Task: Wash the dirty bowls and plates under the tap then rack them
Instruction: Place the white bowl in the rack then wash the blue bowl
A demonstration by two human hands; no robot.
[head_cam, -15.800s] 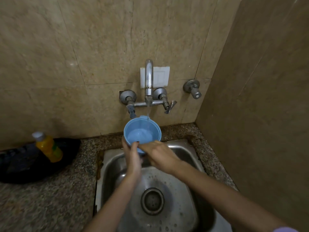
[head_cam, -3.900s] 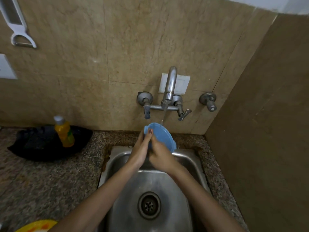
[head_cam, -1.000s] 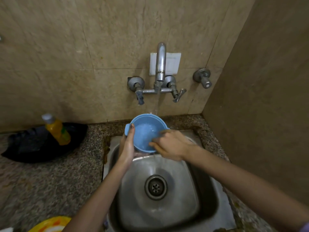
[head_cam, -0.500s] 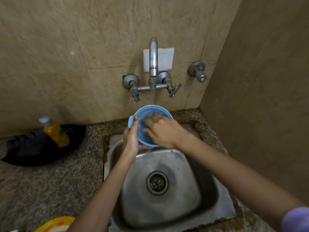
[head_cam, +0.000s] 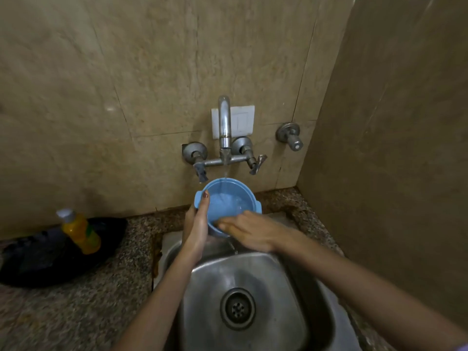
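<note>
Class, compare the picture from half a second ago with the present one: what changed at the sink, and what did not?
The right hand drew back from inside the round blue plastic bowl to its near rim. The left hand still grips the bowl's left side under the running steel tap.

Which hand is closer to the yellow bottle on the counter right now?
Left. The left hand grips the blue bowl's left side, on the side toward the yellow bottle; the right hand is farther off at the bowl's near rim.

A yellow bottle (head_cam: 80,231) with a grey cap stands on the speckled granite counter (head_cam: 83,307), leaning on a black bag (head_cam: 45,257) behind it. Right of the bottle, a white switch plate (head_cam: 241,120) and a separate round wall valve (head_cam: 290,136) sit on the beige tiled wall (head_cam: 126,72).
</note>
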